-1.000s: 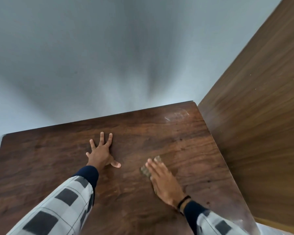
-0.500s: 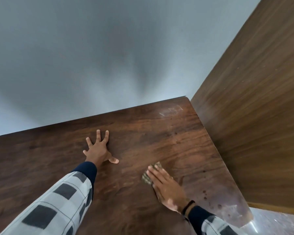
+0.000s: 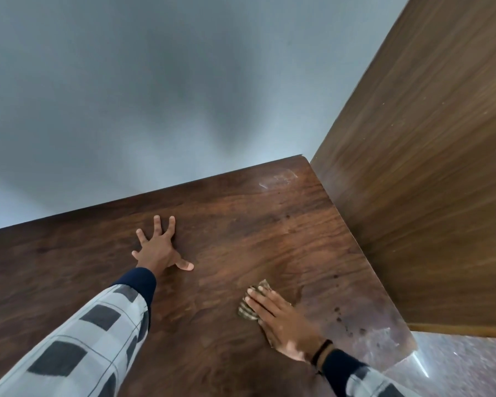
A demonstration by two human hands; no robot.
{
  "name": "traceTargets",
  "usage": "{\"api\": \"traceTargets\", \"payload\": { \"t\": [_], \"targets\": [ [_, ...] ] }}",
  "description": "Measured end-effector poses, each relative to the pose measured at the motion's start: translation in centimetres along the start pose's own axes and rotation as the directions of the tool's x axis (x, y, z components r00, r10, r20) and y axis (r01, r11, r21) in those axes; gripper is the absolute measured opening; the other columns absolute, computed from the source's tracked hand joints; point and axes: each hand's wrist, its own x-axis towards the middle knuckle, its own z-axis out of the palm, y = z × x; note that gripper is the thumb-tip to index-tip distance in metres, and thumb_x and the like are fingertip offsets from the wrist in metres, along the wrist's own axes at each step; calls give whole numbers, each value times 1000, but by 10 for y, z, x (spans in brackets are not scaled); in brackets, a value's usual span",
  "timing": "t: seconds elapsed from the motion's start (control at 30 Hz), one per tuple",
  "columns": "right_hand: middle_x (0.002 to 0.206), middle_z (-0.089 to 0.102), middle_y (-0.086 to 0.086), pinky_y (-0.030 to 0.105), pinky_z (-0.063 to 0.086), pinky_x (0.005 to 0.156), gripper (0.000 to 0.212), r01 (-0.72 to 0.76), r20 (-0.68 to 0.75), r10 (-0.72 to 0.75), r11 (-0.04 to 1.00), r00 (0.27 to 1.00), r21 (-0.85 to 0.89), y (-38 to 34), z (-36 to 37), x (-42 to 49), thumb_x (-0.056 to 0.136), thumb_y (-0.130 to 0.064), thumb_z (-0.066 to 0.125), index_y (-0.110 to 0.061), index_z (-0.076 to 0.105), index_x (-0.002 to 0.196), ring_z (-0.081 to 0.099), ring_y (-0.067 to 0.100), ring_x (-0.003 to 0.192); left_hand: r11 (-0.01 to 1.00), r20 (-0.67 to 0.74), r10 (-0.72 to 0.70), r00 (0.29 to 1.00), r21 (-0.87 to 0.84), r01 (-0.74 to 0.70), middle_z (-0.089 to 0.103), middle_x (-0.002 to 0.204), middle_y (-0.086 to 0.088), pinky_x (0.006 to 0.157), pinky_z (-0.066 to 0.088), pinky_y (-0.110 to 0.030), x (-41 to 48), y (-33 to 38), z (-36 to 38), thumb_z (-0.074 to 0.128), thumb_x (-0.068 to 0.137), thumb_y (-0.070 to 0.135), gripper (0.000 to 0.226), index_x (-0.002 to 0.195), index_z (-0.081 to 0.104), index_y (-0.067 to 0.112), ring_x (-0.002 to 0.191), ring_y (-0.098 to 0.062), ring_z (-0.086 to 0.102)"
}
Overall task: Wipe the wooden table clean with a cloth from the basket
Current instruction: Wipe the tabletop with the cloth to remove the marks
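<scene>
One small cloth, brownish patterned, mostly hidden under the right hand, flat on the wooden table toward its right side. Right hand palm-down, fingers extended, pressing the cloth, not clutching it. Left hand splayed flat on bare wood, well apart, holding nothing. Dark spots near the table's right edge. Wooden panel stands just beside that edge; grey wall behind.

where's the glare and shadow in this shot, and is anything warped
Head view: a soft dark shadow falls across the grey wall; pale glare washes out the wooden table at its near right corner; wide-angle distortion tilts the wooden panel and splays the table edges; the cloth under the right hand looks slightly soft.
</scene>
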Motion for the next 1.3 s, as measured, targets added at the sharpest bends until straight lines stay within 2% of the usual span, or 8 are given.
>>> {"api": "traceTargets", "payload": {
  "t": [0.1,0.27,0.4,0.5,0.63,0.87,1.17,1.3],
  "targets": [
    [170,-1,-3,38,4,126,67,126,71,-120,988,990,-86,45,-20,13,104,-23,39,-21,8,163,-3,18,156,1000,-2,-1,1000,9,1,-34,159,9,109,9,-76,1,0,1,94,54,50,148,155,-14,44,146,-44,-24],
    [167,16,-2,41,19,124,55,-404,-139,416,908,899,107,52,-32,46,107,-30,27,-15,25,160,15,16,154,999,-3,-18,1000,28,18,-33,160,9,108,10,-77,2,1,2,95,52,49,149,155,-13,44,146,-45,-23],
    [169,12,-3,33,5,126,55,-306,-112,317,946,942,111,5,-9,17,109,-33,23,-19,18,162,4,15,155,998,-54,-2,999,57,5,-29,162,5,110,10,-76,-6,9,3,95,57,43,143,158,-7,38,147,-45,-20],
    [168,2,-10,29,-3,125,55,-320,-70,333,936,940,146,7,-7,9,109,-34,21,-23,11,162,-6,8,154,982,-121,160,980,124,-145,-26,163,8,110,12,-76,-22,32,15,92,62,44,133,159,2,34,148,-45,-17],
    [168,-4,-12,31,-4,125,58,-276,-28,283,948,959,160,13,-13,7,107,-39,15,-24,6,162,-13,6,153,960,13,245,969,138,-245,-32,160,8,109,8,-75,-60,84,53,89,57,56,142,157,-11,38,147,-44,-22],
    [169,-1,-8,40,6,127,57,-209,-8,213,967,977,145,14,-12,-5,108,-35,21,-20,9,162,-10,11,154,968,104,141,985,193,-159,-41,155,10,112,9,-73,-89,94,119,90,56,56,150,153,-23,38,146,-41,-28],
    [169,10,-5,41,1,125,57,315,145,-308,949,940,-24,55,-17,-65,108,-27,31,-24,14,162,-1,16,155,969,37,132,991,205,-137,-37,157,13,111,15,-73,-91,94,123,93,53,51,152,154,-21,40,148,-39,-23],
    [168,7,-4,46,13,126,56,-49,14,49,998,999,39,86,-35,-24,107,-27,31,-18,19,161,4,17,155,969,26,127,992,210,-129,-35,158,14,110,18,-73,-89,93,121,93,51,52,153,154,-20,40,148,-39,-22]
  ]
}}
